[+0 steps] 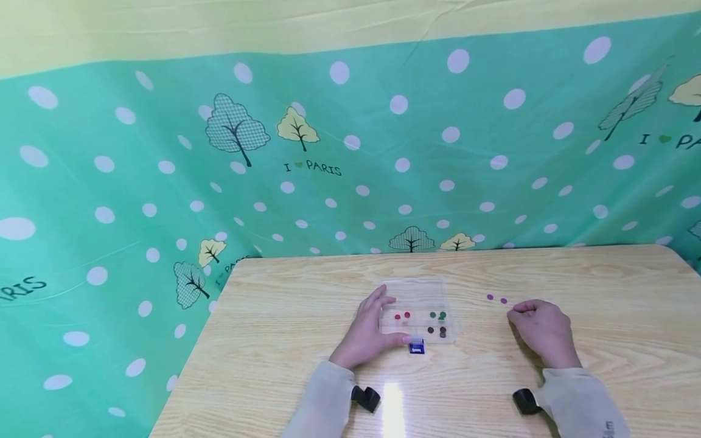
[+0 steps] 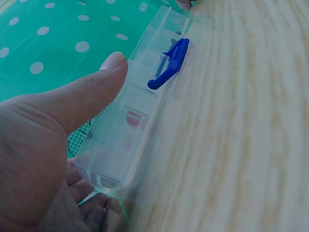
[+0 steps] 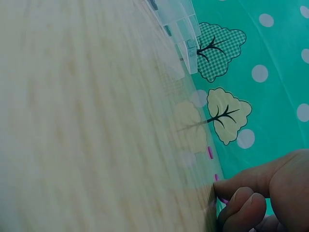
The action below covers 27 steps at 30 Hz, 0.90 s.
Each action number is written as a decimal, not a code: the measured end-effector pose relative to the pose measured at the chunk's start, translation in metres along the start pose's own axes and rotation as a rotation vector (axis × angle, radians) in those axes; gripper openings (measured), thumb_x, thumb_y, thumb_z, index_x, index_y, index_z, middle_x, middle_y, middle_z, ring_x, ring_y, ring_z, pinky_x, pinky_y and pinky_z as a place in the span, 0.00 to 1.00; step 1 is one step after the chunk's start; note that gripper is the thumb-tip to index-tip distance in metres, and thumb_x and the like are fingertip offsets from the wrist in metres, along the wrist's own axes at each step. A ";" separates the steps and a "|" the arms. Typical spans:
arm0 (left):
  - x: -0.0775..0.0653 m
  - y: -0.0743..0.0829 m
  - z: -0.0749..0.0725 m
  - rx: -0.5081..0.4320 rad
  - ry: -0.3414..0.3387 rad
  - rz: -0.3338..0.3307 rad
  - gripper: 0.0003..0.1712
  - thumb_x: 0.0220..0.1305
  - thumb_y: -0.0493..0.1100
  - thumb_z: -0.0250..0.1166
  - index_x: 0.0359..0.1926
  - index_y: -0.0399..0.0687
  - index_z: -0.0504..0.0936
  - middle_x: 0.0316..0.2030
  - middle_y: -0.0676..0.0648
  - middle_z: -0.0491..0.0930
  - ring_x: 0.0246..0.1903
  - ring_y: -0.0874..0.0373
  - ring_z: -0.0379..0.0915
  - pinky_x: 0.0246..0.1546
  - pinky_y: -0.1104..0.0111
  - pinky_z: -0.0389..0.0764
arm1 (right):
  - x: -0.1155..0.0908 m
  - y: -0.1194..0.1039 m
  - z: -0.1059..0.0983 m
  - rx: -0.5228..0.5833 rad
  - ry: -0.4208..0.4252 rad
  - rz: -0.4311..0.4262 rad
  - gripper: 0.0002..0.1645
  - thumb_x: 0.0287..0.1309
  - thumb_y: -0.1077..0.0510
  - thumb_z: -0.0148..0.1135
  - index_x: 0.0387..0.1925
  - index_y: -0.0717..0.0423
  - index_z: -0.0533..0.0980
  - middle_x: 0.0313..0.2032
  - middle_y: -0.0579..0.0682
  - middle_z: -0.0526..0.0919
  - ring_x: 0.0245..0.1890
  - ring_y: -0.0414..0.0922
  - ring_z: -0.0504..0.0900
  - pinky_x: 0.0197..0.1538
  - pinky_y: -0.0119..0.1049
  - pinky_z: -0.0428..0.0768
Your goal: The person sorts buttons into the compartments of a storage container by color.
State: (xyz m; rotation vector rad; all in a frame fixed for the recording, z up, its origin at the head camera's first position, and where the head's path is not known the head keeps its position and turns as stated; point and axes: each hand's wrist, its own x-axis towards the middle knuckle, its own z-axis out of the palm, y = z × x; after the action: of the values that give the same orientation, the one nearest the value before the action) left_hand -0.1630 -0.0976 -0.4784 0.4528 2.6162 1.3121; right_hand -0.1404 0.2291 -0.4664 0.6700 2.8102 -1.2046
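Observation:
A clear plastic compartment box (image 1: 416,328) lies on the table with its lid (image 1: 420,291) raised at the back. Two red discs (image 1: 407,315) sit in its back left compartment, green discs (image 1: 433,315) in the back right, dark discs (image 1: 431,330) in the front right. My left hand (image 1: 368,331) grips the box's left end, thumb along the front near the blue latch (image 2: 174,65), fingers at the end and back. To the right of the box, my right hand (image 1: 543,331) pinches a purple disc (image 3: 223,200) at the tabletop, partly hidden by the fingertips. Two more purple discs (image 1: 504,300) lie just left of it.
The wood-grain table (image 1: 263,365) stretches to both sides. A green polka-dot cloth (image 1: 372,152) with printed trees hangs along its back and left edges. Black camera mounts (image 1: 366,398) are worn on both wrists, over light sleeves.

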 end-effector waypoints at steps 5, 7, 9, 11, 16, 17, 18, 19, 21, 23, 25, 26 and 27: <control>0.000 0.002 0.000 0.004 -0.002 -0.003 0.51 0.46 0.60 0.79 0.69 0.50 0.70 0.79 0.52 0.47 0.77 0.46 0.43 0.72 0.43 0.56 | 0.000 0.001 -0.001 -0.008 -0.001 -0.025 0.19 0.65 0.54 0.62 0.45 0.69 0.78 0.31 0.57 0.81 0.31 0.51 0.75 0.27 0.36 0.70; 0.001 0.001 0.000 0.005 -0.001 -0.001 0.51 0.46 0.60 0.79 0.69 0.50 0.70 0.79 0.52 0.47 0.77 0.45 0.43 0.72 0.42 0.56 | 0.000 0.001 -0.002 -0.010 -0.003 -0.031 0.19 0.65 0.54 0.62 0.44 0.69 0.78 0.30 0.56 0.81 0.31 0.51 0.75 0.27 0.36 0.70; 0.001 0.001 0.000 0.005 -0.001 0.002 0.51 0.46 0.60 0.79 0.69 0.50 0.70 0.79 0.52 0.47 0.77 0.45 0.43 0.71 0.42 0.56 | -0.001 0.001 -0.003 -0.012 -0.007 -0.033 0.19 0.65 0.54 0.62 0.44 0.69 0.78 0.30 0.56 0.80 0.30 0.51 0.75 0.27 0.36 0.70; 0.001 0.000 0.000 0.003 -0.001 0.002 0.51 0.46 0.60 0.79 0.69 0.50 0.70 0.79 0.52 0.47 0.77 0.45 0.43 0.71 0.42 0.56 | 0.000 0.001 -0.003 -0.013 -0.009 -0.036 0.19 0.65 0.54 0.62 0.43 0.69 0.79 0.30 0.55 0.81 0.30 0.51 0.75 0.27 0.36 0.70; 0.000 -0.001 0.000 -0.003 -0.004 -0.005 0.50 0.46 0.60 0.79 0.69 0.50 0.70 0.79 0.52 0.47 0.77 0.46 0.42 0.72 0.43 0.56 | 0.000 0.002 -0.002 -0.015 -0.012 -0.040 0.20 0.65 0.52 0.61 0.44 0.68 0.79 0.31 0.56 0.81 0.31 0.51 0.75 0.28 0.36 0.70; 0.000 -0.001 0.000 -0.003 -0.005 -0.006 0.50 0.46 0.60 0.79 0.69 0.50 0.70 0.79 0.52 0.47 0.77 0.46 0.42 0.72 0.43 0.55 | 0.000 0.002 -0.002 -0.016 -0.014 -0.039 0.20 0.66 0.52 0.61 0.44 0.68 0.79 0.31 0.56 0.81 0.32 0.51 0.75 0.28 0.36 0.70; 0.000 -0.001 0.000 -0.003 -0.005 -0.005 0.50 0.46 0.60 0.79 0.69 0.50 0.70 0.79 0.52 0.47 0.77 0.46 0.42 0.72 0.43 0.55 | 0.000 0.002 -0.002 -0.016 -0.014 -0.039 0.21 0.66 0.52 0.61 0.45 0.68 0.79 0.32 0.56 0.81 0.32 0.51 0.75 0.28 0.36 0.70; 0.000 -0.001 0.000 -0.004 -0.005 -0.005 0.50 0.46 0.60 0.79 0.69 0.50 0.70 0.79 0.52 0.47 0.77 0.46 0.42 0.72 0.43 0.55 | 0.001 0.002 -0.002 -0.016 -0.014 -0.039 0.21 0.66 0.51 0.60 0.45 0.68 0.79 0.32 0.56 0.81 0.32 0.51 0.75 0.28 0.36 0.70; 0.001 -0.001 0.000 -0.003 -0.006 -0.003 0.50 0.46 0.60 0.79 0.69 0.50 0.70 0.79 0.52 0.47 0.77 0.46 0.42 0.72 0.43 0.56 | 0.001 0.003 -0.002 -0.017 -0.014 -0.041 0.21 0.66 0.51 0.60 0.45 0.68 0.79 0.32 0.56 0.81 0.32 0.51 0.75 0.28 0.36 0.70; 0.001 -0.001 0.000 0.001 -0.004 0.004 0.50 0.47 0.60 0.79 0.69 0.50 0.70 0.79 0.52 0.47 0.77 0.46 0.43 0.72 0.42 0.56 | 0.001 0.003 -0.001 -0.016 -0.010 -0.043 0.21 0.66 0.51 0.59 0.45 0.68 0.79 0.32 0.56 0.81 0.31 0.51 0.75 0.28 0.36 0.70; 0.001 -0.001 0.000 0.007 -0.004 0.008 0.50 0.47 0.60 0.79 0.69 0.51 0.70 0.79 0.52 0.47 0.77 0.46 0.43 0.71 0.41 0.56 | 0.000 0.002 -0.001 -0.012 -0.004 -0.048 0.21 0.66 0.52 0.59 0.44 0.69 0.79 0.31 0.56 0.81 0.30 0.50 0.75 0.28 0.36 0.70; 0.001 -0.001 0.000 0.009 -0.003 0.009 0.50 0.47 0.60 0.79 0.69 0.51 0.70 0.79 0.52 0.47 0.77 0.46 0.43 0.71 0.40 0.56 | 0.000 0.002 -0.001 -0.009 0.000 -0.049 0.20 0.66 0.52 0.59 0.44 0.69 0.79 0.30 0.55 0.81 0.30 0.50 0.75 0.27 0.36 0.70; 0.001 -0.002 0.000 0.010 -0.003 0.010 0.50 0.47 0.60 0.79 0.69 0.51 0.70 0.79 0.53 0.47 0.77 0.46 0.43 0.71 0.40 0.56 | 0.000 0.002 0.000 -0.005 0.004 -0.049 0.20 0.66 0.52 0.59 0.44 0.69 0.79 0.30 0.55 0.81 0.29 0.50 0.75 0.27 0.36 0.70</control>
State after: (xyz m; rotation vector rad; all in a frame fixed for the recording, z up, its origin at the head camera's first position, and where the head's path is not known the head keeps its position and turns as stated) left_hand -0.1639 -0.0981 -0.4798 0.4696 2.6232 1.3005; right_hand -0.1393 0.2302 -0.4672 0.6067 2.8482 -1.2047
